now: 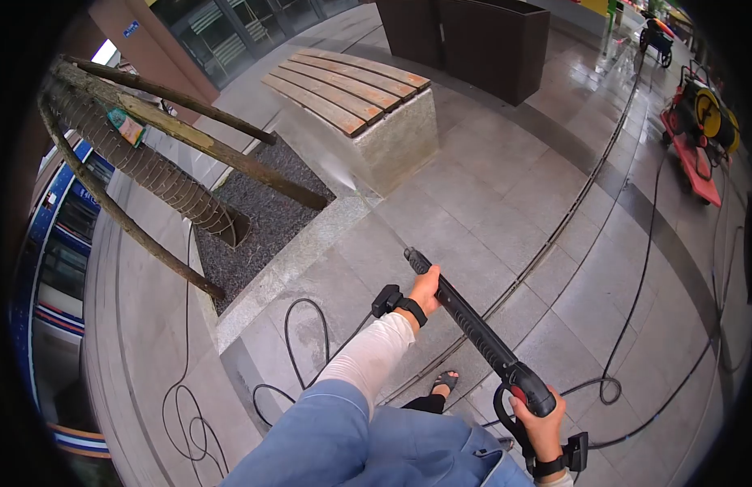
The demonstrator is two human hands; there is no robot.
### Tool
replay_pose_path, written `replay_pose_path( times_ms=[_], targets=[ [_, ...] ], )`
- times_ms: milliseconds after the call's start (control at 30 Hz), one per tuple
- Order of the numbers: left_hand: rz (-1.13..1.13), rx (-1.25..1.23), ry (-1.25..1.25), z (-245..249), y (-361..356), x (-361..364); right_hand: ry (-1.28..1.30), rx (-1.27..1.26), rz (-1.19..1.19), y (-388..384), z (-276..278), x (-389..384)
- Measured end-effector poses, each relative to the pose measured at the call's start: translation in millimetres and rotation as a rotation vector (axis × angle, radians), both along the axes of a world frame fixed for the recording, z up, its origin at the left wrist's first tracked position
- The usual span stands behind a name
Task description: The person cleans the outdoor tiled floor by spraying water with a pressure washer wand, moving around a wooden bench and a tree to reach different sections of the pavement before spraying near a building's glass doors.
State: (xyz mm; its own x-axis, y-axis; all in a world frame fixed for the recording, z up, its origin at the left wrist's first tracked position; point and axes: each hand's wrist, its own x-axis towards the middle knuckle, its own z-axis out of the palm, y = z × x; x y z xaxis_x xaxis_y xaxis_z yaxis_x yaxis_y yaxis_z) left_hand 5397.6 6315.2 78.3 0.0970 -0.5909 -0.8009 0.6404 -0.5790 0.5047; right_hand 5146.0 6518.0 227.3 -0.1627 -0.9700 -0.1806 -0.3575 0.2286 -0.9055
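A black pressure washer gun (pixel 477 329) slants across the middle of the view, its nozzle (pixel 411 254) pointing up and left. My left hand (pixel 425 290) is closed around the barrel a little behind the nozzle. At the rear, my right hand (pixel 543 424) grips the handle by the trigger guard; some of its fingers are hidden. A thin water jet leaves the nozzle and breaks into mist at the lower side of a stone bench (pixel 400 146) topped with wooden slats (pixel 347 85). Both wrists wear black straps with small boxes.
Left of the bench, a wire-wrapped tree trunk (pixel 161 170) with wooden props stands in a gravel bed (pixel 270 207). Black hoses (pixel 635 300) loop over the wet paving. A dark planter box (pixel 465 49) stands behind; a red cart (pixel 691 154) carries a yellow reel at right.
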Motion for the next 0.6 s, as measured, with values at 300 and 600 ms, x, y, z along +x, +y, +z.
replay_pose_path(
  times_ms=[300,600],
  targets=[
    [0.076,-0.084,-0.037,20.8,-80.2,67.0,-0.071,0.008,0.033,-84.0,14.2,63.9],
    [0.1,-0.07,0.178,14.3,-91.7,40.1,0.094,-0.032,0.051,-115.3,51.4,47.0]
  ],
)
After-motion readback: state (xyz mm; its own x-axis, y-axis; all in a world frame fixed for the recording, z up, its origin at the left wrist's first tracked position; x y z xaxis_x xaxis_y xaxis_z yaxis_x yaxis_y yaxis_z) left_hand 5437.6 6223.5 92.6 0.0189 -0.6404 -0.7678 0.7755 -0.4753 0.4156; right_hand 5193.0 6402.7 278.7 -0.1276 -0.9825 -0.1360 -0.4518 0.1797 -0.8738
